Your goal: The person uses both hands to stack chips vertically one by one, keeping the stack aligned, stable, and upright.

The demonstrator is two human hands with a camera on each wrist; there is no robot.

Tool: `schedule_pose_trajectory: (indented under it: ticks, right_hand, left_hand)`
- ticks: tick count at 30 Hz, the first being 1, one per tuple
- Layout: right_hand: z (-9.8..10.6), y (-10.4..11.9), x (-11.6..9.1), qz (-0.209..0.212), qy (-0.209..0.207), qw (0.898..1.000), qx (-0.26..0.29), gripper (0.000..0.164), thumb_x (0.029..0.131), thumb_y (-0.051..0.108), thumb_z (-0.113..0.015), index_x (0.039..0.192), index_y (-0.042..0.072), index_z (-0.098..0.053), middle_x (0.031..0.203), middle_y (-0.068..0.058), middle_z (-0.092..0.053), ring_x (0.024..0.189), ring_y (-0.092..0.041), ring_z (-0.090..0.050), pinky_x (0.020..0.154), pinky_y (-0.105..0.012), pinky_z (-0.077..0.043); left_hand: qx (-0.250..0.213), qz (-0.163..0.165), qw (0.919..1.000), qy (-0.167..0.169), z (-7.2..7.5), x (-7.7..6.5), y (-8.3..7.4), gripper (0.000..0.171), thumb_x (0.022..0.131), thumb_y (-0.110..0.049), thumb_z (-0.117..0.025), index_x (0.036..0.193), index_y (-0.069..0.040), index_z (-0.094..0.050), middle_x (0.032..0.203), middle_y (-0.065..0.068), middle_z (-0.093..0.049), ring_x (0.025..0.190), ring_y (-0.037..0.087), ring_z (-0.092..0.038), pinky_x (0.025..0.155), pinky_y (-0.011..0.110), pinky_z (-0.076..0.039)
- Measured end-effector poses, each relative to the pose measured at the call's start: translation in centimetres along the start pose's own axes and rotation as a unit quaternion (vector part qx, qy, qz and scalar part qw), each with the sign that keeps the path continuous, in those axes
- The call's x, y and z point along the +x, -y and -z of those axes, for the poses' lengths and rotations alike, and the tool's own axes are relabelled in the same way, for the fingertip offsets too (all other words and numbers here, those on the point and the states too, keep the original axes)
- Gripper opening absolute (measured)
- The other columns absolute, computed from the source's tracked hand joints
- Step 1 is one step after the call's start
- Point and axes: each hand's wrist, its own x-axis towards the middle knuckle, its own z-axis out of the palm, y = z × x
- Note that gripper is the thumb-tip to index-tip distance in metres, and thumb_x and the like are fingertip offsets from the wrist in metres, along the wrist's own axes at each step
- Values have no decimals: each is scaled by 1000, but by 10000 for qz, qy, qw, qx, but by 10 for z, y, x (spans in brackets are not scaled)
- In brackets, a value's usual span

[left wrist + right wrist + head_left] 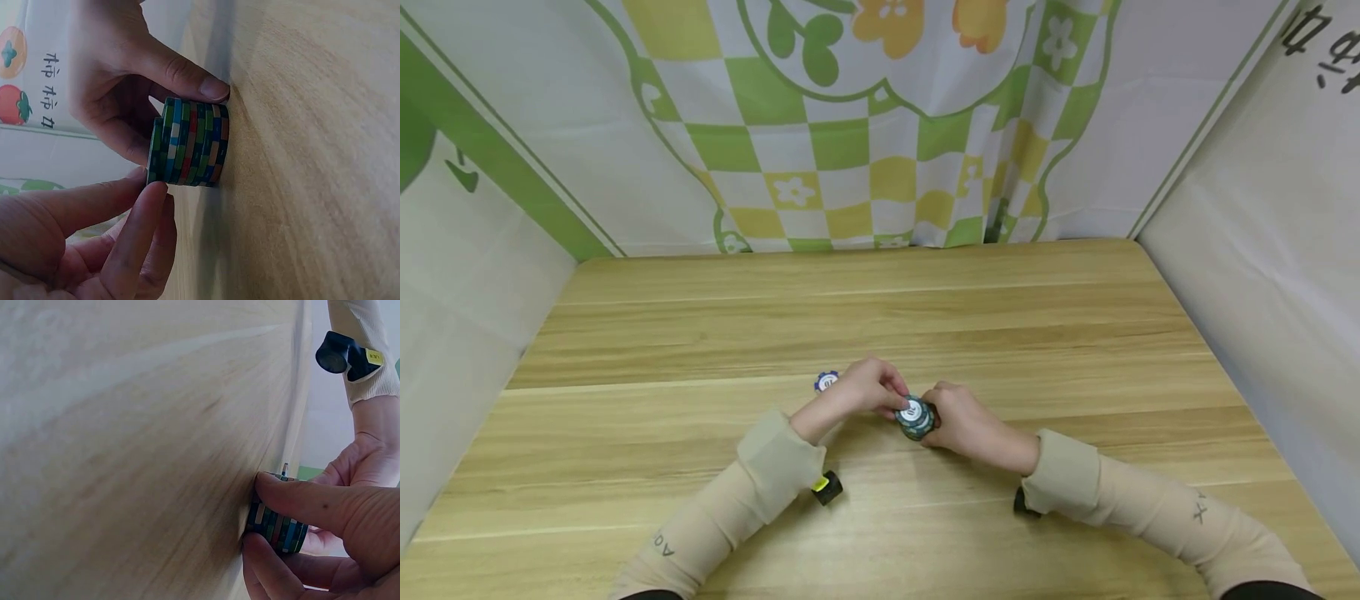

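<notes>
A short stack of poker chips [916,427] stands on the table in the head view, with green, blue and red edges showing in the left wrist view. My right hand [966,423] holds the stack from the right, thumb and fingers on its sides. From the left, my left hand [868,387] pinches the edge of the top chip [154,150], a green one that sits slightly off-line from those below. Behind my left wrist lies a single blue and white chip [826,381], partly covered by that hand.
The wooden table [880,308] reaches back to a patterned curtain [850,167]. White cloth walls [1262,208] stand at both sides. A small black camera [827,487] is worn at the left wrist, another [1026,503] at the right.
</notes>
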Motion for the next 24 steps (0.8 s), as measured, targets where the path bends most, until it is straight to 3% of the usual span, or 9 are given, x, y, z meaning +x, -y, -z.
schedule_pose_trajectory:
  ticks: [6,12,24]
  right_hand:
    - [0,1,0,-35,7,10000,29,37,61,7,-82,91,-4,-63,81,-7,-57,72,-13,-52,63,-26,-47]
    - [0,0,0,-7,-2,10000,49,35,61,6,-81,90,-4,-63,79,-6,-56,69,-13,-50,60,-24,-45]
    - [0,-1,0,85,-46,10000,16,34,61,5,-81,88,-3,-63,78,-5,-56,70,-12,-49,60,-23,-44]
  left_hand:
    - [461,-29,9984,-314,-3,-2,-1,12,73,-3,-73,80,3,-64,73,7,-63,57,12,-59,56,25,-52]
    - [1133,-246,9917,-558,-7,-6,-5,14,71,-8,-76,73,-1,-64,67,3,-60,54,12,-58,48,20,-46]
    - [1716,-503,9819,-621,-11,-9,-10,15,70,-12,-77,68,-3,-66,63,0,-60,53,7,-50,48,17,-40]
